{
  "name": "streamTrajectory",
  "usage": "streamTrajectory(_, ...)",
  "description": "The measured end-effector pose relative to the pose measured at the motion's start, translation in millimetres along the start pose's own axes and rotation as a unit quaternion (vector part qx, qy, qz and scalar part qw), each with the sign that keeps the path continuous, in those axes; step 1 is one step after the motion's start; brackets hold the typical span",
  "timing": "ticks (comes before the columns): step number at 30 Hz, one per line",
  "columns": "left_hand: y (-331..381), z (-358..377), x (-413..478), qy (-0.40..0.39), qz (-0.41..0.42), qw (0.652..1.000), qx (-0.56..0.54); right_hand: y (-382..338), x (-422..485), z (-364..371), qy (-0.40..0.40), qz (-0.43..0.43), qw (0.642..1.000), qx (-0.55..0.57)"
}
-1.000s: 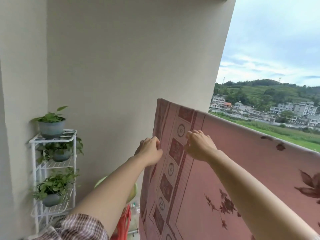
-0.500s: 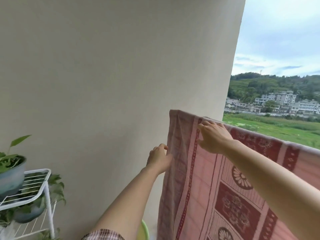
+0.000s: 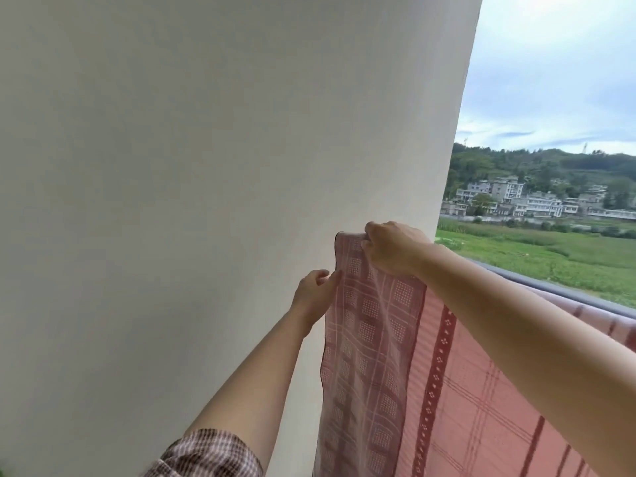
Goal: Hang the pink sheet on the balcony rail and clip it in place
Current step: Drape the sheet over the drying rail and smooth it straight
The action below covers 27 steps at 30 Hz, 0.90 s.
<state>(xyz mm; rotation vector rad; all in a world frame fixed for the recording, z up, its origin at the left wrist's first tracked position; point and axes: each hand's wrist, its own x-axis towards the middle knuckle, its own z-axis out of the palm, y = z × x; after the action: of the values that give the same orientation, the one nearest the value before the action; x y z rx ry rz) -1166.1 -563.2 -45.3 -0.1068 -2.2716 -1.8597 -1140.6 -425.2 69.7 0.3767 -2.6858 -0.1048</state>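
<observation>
The pink sheet (image 3: 385, 339), with a checked border and dark red bands, hangs over the grey balcony rail (image 3: 564, 293) beside the wall. My right hand (image 3: 392, 246) is closed on the sheet's top corner at the rail's left end. Lower down, my left hand (image 3: 315, 290) pinches the sheet's left hanging edge. No clip shows in either hand.
A plain beige wall (image 3: 206, 201) fills the left and centre, close to the sheet's edge. Beyond the rail lie green fields (image 3: 550, 256), white buildings and hills under a cloudy sky. A checked sleeve (image 3: 210, 456) shows at the bottom.
My view has swung up and right, and the plant rack has left the frame. Both hands have shifted toward the sheet's left end; the right hand now grips its top corner.
</observation>
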Motion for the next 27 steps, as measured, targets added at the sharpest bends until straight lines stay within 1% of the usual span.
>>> streamTrajectory(2, -0.7, 3.0, 21.4, -0.016, -0.005, 0.997, -0.081, 1.8, 10.6, 3.7, -0.007, 0.015, 1.000, 0.003)
streamTrajectory(4, -3.2, 7.6, 38.8, -0.071, -0.009, 0.985, -0.160, 3.1, 15.5, 4.7, -0.019, 0.028, 0.999, 0.025)
streamTrajectory(7, -5.7, 10.9, 53.9, -0.160, 0.001, 0.940, -0.303, -0.2, 15.6, 0.5, -0.032, 0.040, 0.998, 0.041)
streamTrajectory(8, -6.7, 10.0, 58.7, -0.162, 0.014, 0.932, -0.324, -1.8, 14.9, 0.2, -0.035, 0.046, 0.998, 0.038)
streamTrajectory(9, -7.2, 8.2, 63.3, -0.147, 0.031, 0.931, -0.333, -2.9, 12.6, 0.6, -0.034, 0.052, 0.998, 0.032)
streamTrajectory(11, -4.1, 3.4, 72.8, -0.126, 0.062, 0.930, -0.340, -2.7, 7.2, 4.2, -0.019, 0.063, 0.998, 0.007)
streamTrajectory(13, -1.3, -1.7, 80.9, -0.131, 0.087, 0.926, -0.343, -3.2, 3.9, 7.5, -0.001, 0.071, 0.997, -0.033)
streamTrajectory(15, -6.3, -4.3, 83.8, -0.152, 0.097, 0.932, -0.315, -5.9, 3.1, 8.7, 0.008, 0.083, 0.994, -0.065)
streamTrajectory(18, -38.7, -3.7, 78.3, -0.258, 0.056, 0.929, -0.258, -10.6, 1.1, 10.8, 0.009, 0.101, 0.990, -0.099)
streamTrajectory(20, -69.2, -4.1, 72.8, -0.330, 0.031, 0.918, -0.218, -14.4, -0.4, 13.4, 0.010, 0.116, 0.985, -0.126)
streamTrajectory(22, -98.6, -3.8, 68.9, -0.384, 0.006, 0.901, -0.199, -21.2, -1.4, 17.4, 0.024, 0.140, 0.979, -0.146)
streamTrajectory(24, -120.3, -3.8, 64.8, -0.416, -0.024, 0.888, -0.195, -29.7, -2.2, 26.1, 0.059, 0.170, 0.968, -0.177)
streamTrajectory(27, -143.2, -2.1, 62.4, -0.422, -0.053, 0.882, -0.205, -40.1, -4.2, 45.2, 0.107, 0.212, 0.946, -0.222)
